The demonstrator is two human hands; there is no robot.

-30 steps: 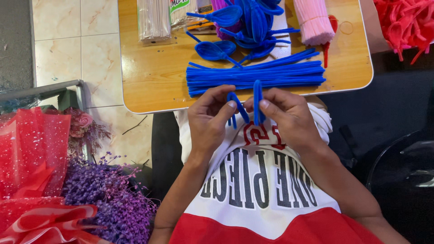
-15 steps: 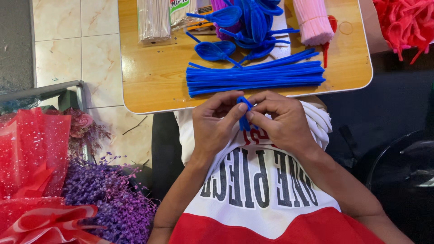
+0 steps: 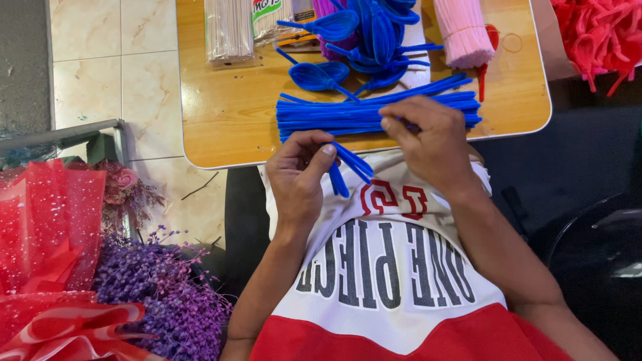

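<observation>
Tiled floor and a small wooden bench (image 3: 221,134) frame the work: left hand (image 3: 297,177) pinches a folded blue pipe cleaner (image 3: 348,167) at the bench's edge, light and bendy, best held near its fold; right hand (image 3: 431,137) closes fingertips on the blue pipe-cleaner bundle (image 3: 334,115).

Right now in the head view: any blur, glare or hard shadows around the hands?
Head view: lighting soft and even, no hard shadows on the wooden table. Left hand is sharp, pinching a bent blue pipe cleaner; right hand on the blue pipe cleaner pile shows slight softness at the fingertips. Mild glare on the clear plastic packets and the floor tiles. Frame edges bow slightly.
</observation>
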